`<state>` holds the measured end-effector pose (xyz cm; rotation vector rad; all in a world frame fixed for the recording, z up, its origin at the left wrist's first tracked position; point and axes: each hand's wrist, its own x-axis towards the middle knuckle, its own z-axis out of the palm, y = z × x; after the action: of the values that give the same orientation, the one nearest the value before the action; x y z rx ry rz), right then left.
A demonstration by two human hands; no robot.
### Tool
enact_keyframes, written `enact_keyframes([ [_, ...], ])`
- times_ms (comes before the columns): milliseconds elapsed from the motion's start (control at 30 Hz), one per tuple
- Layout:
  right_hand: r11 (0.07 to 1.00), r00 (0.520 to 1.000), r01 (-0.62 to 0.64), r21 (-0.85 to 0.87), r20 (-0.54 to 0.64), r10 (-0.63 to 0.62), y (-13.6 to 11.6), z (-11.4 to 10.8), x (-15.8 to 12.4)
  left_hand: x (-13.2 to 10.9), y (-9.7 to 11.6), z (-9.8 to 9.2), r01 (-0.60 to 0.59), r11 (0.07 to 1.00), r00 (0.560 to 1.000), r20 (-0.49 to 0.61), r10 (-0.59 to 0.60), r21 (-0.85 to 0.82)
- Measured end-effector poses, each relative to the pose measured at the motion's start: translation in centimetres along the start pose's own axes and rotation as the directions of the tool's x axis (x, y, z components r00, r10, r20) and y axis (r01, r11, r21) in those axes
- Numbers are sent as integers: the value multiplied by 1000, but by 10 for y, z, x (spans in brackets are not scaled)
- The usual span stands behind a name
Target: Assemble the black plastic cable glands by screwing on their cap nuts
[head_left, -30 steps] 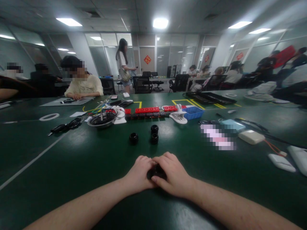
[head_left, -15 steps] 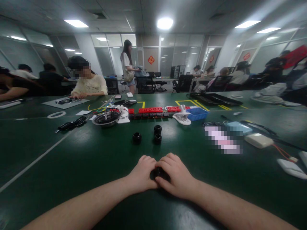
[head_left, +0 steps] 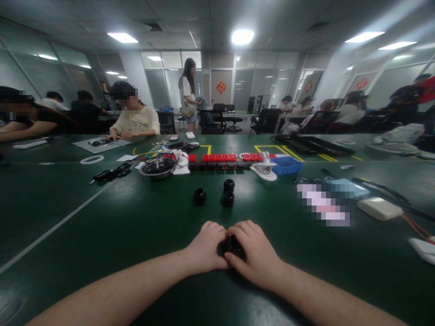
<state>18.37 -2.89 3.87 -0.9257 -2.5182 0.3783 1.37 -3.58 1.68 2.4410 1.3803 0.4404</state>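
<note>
Lower centre of the frame, left hand (head_left: 208, 246) and right hand (head_left: 256, 253) curl in, nearly closed, gripping a black piece (head_left: 234, 246) between them! Beyond it, mid-frame, three black rings (head_left: 200, 196) sit on the green counter (head_left: 142, 222).

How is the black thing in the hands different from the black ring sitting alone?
The held thing is partly covered by the left hand and right hand; the lone ring is uncovered. The held thing is nearer the person; the lone ring, farther. Both look black.
</note>
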Motion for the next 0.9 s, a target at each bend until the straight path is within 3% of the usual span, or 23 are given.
enact_keyframes([
  [667, 999, 1000, -27, -33, -1, 27, 0, 0, 0, 0, -3, 3, -19, 1000, 999, -27, 19, 18],
  [900, 998, 998, 61, -8, 5, -61, 1, -2, -2, -1, -5, 4, -9, 1000, 1000, -27, 10, 28],
])
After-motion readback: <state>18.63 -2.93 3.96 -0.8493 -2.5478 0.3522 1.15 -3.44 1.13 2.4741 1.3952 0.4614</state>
